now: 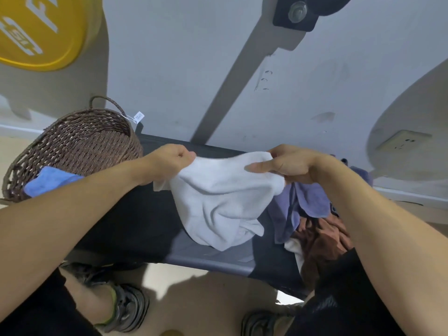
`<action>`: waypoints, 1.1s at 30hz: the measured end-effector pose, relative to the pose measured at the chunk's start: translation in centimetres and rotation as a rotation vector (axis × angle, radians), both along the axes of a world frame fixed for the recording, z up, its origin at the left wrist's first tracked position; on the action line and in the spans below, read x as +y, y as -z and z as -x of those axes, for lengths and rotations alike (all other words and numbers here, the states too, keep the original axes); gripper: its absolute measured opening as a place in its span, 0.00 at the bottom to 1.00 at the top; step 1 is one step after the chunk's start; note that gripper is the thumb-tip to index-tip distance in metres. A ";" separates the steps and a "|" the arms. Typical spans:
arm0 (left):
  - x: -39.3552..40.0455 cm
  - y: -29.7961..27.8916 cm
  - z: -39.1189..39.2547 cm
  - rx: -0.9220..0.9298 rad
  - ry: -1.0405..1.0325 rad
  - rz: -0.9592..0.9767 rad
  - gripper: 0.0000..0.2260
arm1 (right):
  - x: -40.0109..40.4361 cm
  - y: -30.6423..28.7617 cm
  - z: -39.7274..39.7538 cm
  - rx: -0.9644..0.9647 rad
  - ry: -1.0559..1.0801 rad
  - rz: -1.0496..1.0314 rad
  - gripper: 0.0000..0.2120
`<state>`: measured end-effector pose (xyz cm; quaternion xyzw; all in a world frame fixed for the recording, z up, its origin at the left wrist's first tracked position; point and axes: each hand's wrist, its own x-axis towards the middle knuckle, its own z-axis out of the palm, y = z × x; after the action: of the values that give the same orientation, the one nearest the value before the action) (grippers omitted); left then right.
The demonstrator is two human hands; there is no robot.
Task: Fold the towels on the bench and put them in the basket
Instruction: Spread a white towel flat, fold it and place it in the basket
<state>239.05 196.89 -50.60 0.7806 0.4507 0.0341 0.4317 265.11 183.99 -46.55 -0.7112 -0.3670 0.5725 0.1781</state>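
Nearest, above the dark table [213, 259], hangs a white towel [218, 202], rumpled and sagging in loose folds, its lower edge touching the table. The left hand [169, 163] pinches the towel's upper left edge with curled fingers; the right hand [288, 163] grips the upper right edge, thumb on top. Right of the white towel lie a purple towel [308, 202] and a brown towel [320, 238], heaped. Farther left, a wicker basket [80, 141] holds a blue towel [48, 180].

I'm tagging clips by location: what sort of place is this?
Probably a gym. A yellow weight plate leans by the wall, the dark padded bench looks like exercise equipment, and a grey machine frame rises behind it. Both hands hold a white towel.
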 end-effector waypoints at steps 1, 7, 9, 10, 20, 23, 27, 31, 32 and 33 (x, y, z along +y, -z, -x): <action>0.2 0.3 -0.3 0.068 0.039 -0.004 0.10 | 0.1 0.4 0.1 -0.023 0.021 0.008 0.20; 2.4 2.1 -1.3 0.255 0.144 -0.212 0.04 | 1.1 3.9 0.4 -0.161 0.194 -0.054 0.11; 2.3 3.3 -1.9 0.121 0.077 -0.209 0.04 | 1.0 5.2 0.6 -0.152 0.231 -0.054 0.17; 2.2 3.9 -2.1 0.093 0.059 -0.188 0.05 | 1.0 5.8 0.6 -0.196 0.225 -0.086 0.18; 2.5 9.8 -2.1 0.421 0.019 -0.285 0.08 | 0.8 10.4 -0.7 -0.454 0.033 -0.095 0.12; 3.3 10.4 -1.9 0.205 -0.267 -0.215 0.10 | 1.2 10.8 -0.8 -0.478 0.007 -0.029 0.15; 5.1 10.8 -1.5 -0.089 -0.551 0.118 0.12 | 2.1 10.4 -0.5 -0.553 -0.059 0.003 0.25; 6.1 11.4 -1.6 -0.153 -0.655 0.083 0.20 | 2.2 10.3 0.0 -0.546 -0.089 0.044 0.28; 6.3 11.6 -1.7 -0.158 -0.676 0.057 0.22 | 2.3 10.4 0.1 -0.558 -0.102 0.053 0.28; 6.4 11.6 -1.9 -0.162 -0.687 0.028 0.23 | 2.3 10.5 0.2 -0.568 -0.102 0.052 0.27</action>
<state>240.92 203.29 -62.21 0.5723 0.6516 0.2327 0.4402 264.87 186.31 -57.04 -0.8280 -0.4228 0.3678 0.0208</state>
